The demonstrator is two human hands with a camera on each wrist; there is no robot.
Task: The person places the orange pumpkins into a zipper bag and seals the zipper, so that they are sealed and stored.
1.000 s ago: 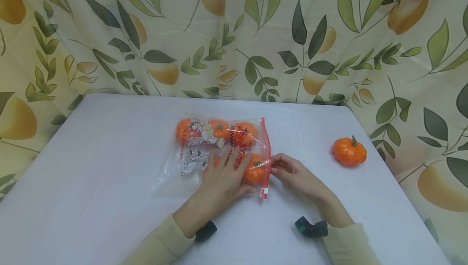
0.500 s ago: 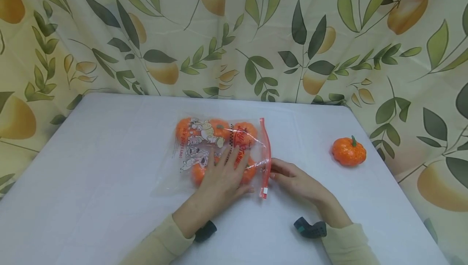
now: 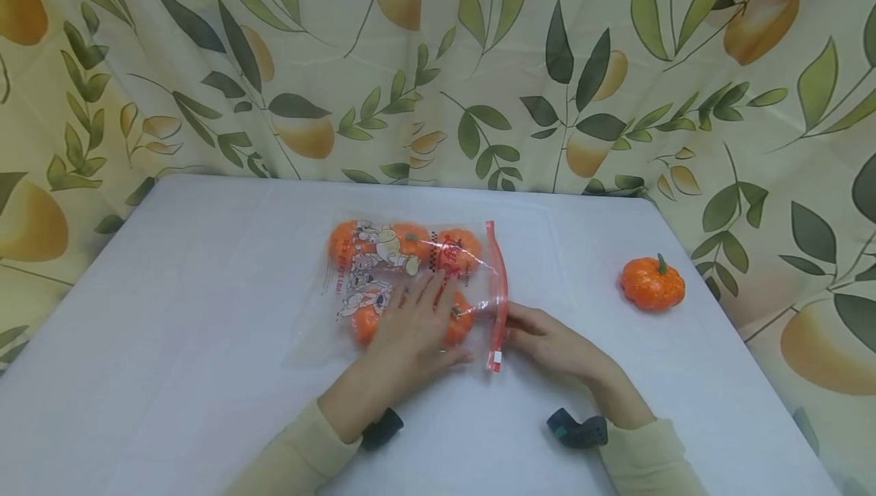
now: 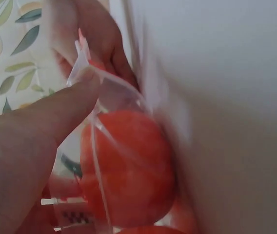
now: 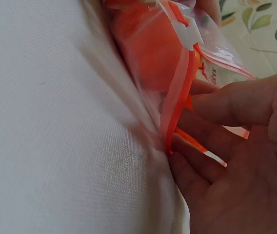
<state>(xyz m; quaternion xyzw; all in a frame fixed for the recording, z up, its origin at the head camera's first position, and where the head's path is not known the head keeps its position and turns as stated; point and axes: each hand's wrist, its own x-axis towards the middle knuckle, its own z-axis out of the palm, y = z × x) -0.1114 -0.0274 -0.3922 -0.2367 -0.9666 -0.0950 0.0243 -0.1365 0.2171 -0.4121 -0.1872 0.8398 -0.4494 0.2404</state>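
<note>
A clear zipper bag [image 3: 315,336] with red lettering and printed cartoon animals lies mid-table, holding several small orange pumpkins [image 3: 460,249]. My left hand [image 3: 411,329] rests on top of the bag with fingers spread over the front pumpkins, partly hiding them. Its thumb [image 4: 75,105] lies along the plastic beside a pumpkin [image 4: 128,170] in the left wrist view. At the bag's right end, my right hand [image 3: 557,344] has its fingers at the parted red zip edge [image 5: 177,97]. The white slider [image 5: 189,34] sits at the near end of the zip.
One more orange pumpkin [image 3: 652,284] with a green stem stands on the right of the white-covered table [image 3: 171,290]. A leaf-and-fruit patterned curtain [image 3: 438,62] hangs behind. Dark wrist devices [image 3: 577,429] sit by both sleeves.
The front pumpkins have shifted left, deeper into the bag, away from the zip. My left hand has slid slightly left. The right hand has lowered a little along the zip edge.
</note>
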